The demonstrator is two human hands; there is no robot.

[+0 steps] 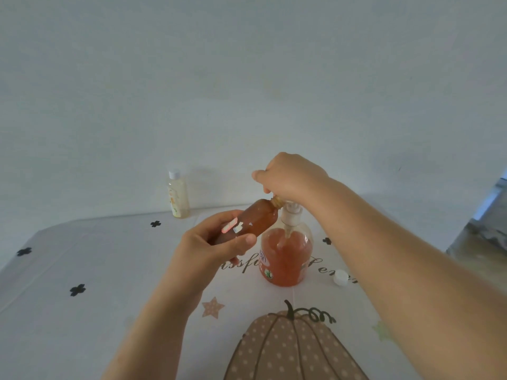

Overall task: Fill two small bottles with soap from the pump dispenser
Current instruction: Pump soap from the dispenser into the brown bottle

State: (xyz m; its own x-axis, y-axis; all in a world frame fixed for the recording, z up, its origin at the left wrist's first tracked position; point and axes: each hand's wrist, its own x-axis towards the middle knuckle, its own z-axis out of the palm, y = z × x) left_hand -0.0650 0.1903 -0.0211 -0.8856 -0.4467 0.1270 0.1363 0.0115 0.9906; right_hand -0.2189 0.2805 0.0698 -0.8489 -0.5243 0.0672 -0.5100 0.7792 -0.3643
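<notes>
Gripped between the thumb and curled fingers of the left hand (216, 248), a small bottle (255, 219) filled with orange soap is held tilted above the table, its open neck raised toward the top of the pump dispenser (286, 259). The bottle's lower end is covered by the fingers, and its torn label cannot be read. The right hand (290, 176) is laid over the white pump head (292, 208), fingers bent downward; the spout and the bottle's mouth are hidden beneath them, so it cannot be told whether the spout is clasped or only pressed. The dispenser is stood upright on a printed tablecloth (82, 256), partly full of orange soap, its label half turned away. A white cap (340, 277) is seen lying just to its right, partly masked by the right forearm. A second small bottle (178, 197), capped and holding pale yellow liquid, is placed well apart at the far edge, against the wall (247, 78). A pumpkin print (290, 349) is cut off at the bottom edge.
</notes>
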